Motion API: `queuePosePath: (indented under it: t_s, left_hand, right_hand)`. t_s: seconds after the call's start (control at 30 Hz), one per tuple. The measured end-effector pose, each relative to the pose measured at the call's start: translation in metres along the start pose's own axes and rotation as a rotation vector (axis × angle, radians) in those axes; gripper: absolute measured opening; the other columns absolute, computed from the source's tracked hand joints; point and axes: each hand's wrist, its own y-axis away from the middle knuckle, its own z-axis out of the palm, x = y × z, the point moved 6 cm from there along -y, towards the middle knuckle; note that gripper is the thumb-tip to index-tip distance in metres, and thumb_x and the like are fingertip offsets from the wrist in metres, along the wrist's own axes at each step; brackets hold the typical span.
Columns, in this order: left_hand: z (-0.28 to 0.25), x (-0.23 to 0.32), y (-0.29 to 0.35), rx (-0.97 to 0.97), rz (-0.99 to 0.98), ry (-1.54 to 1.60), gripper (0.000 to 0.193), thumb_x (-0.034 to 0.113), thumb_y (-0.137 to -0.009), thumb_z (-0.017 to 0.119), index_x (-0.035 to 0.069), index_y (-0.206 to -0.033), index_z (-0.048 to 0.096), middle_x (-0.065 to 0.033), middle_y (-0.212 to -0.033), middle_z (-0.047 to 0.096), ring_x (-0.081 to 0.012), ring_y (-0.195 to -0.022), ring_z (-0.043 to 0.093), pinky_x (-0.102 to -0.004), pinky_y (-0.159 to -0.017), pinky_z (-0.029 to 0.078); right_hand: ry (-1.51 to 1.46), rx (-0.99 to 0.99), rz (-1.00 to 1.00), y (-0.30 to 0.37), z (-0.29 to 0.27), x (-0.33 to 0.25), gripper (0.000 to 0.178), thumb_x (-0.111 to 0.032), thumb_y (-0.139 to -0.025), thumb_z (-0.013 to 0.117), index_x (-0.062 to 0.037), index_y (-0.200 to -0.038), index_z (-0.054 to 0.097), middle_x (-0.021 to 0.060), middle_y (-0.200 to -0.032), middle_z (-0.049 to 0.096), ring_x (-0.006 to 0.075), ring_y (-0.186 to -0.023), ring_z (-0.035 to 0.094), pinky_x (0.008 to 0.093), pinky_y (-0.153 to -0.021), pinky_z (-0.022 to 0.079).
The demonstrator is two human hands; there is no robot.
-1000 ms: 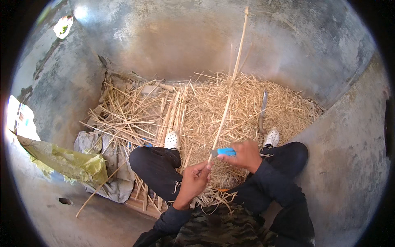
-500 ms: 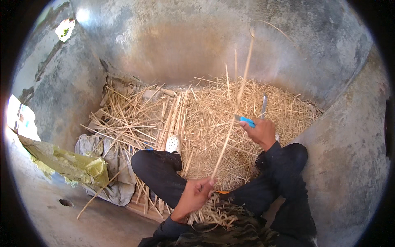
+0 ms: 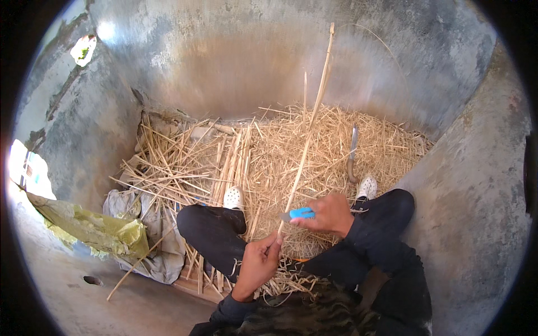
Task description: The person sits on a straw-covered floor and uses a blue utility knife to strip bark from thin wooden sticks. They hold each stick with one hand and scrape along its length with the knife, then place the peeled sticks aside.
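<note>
Between thumb and fingers, my left hand (image 3: 259, 265) pinches the near end of a long pale bamboo strip (image 3: 305, 147). The strip slants up and away from my lap, its far end reaching high in front of the wall. My right hand (image 3: 330, 215) is closed round a blue-handled utility knife (image 3: 301, 213), whose short blade touches or lies right against the strip, just above my left fingers. Curled shavings (image 3: 288, 283) lie in my lap below both hands. One thin, curved sliver arcs to the right from the strip's far end.
A knife with a curved wooden handle (image 3: 352, 162) stands among the shavings (image 3: 274, 162) ahead. Cut bamboo sticks (image 3: 168, 157) are heaped at the left, beside grey cloth (image 3: 162, 266) and a yellowish sack (image 3: 106, 224). Concrete walls (image 3: 252, 67) surround me. My white shoes (image 3: 367, 187) rest on the shavings.
My right hand with the utility knife has come down along the bamboo strip toward my left hand. The left hand keeps its hold. The wooden-handled knife now shows fully.
</note>
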Motion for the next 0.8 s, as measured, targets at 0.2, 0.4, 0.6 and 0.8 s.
queuePosePath:
  t_s: [0.2,0.4,0.6,0.8]
  left_hand:
    - [-0.003,0.011,0.002,0.011,-0.016,0.007,0.020,0.014,-0.096,0.051,-0.003,-0.104,0.061,-0.0015,-0.055,0.041,-0.0047,-0.053,0.038,-0.0245,-0.047,0.033]
    - [-0.004,0.010,0.009,0.048,0.072,-0.071,0.019,0.013,-0.095,0.052,-0.003,-0.099,0.060,-0.0068,-0.053,0.041,-0.0059,-0.051,0.038,-0.0270,-0.046,0.033]
    - [-0.006,0.004,0.010,0.068,0.068,-0.131,0.019,0.014,-0.095,0.053,-0.003,-0.094,0.059,-0.0132,-0.053,0.043,-0.0098,-0.049,0.037,-0.0301,-0.046,0.034]
    - [0.001,0.004,0.025,0.042,0.074,-0.064,0.017,0.011,-0.093,0.053,-0.005,-0.094,0.059,-0.0204,-0.057,0.044,-0.0205,-0.045,0.039,-0.0327,-0.047,0.036]
  right_hand:
    - [0.020,0.129,0.178,-0.024,-0.017,0.045,0.067,-0.073,-0.073,0.056,-0.0099,-0.051,0.055,0.0084,-0.043,0.049,0.0260,-0.037,0.051,0.0385,-0.039,0.038]
    - [0.015,0.063,0.098,-0.019,-0.007,0.028,0.064,-0.068,-0.079,0.053,-0.0100,-0.055,0.061,0.0099,-0.043,0.050,0.0283,-0.039,0.053,0.0413,-0.042,0.041]
    - [-0.038,0.026,0.072,-0.013,0.000,0.013,0.068,-0.072,-0.078,0.050,-0.0090,-0.057,0.063,0.0101,-0.042,0.049,0.0277,-0.040,0.054,0.0415,-0.041,0.041]
    - [0.048,0.102,0.343,-0.031,0.005,0.084,0.069,-0.072,-0.080,0.048,-0.0091,-0.055,0.060,0.0097,-0.042,0.049,0.0254,-0.041,0.055,0.0410,-0.041,0.040]
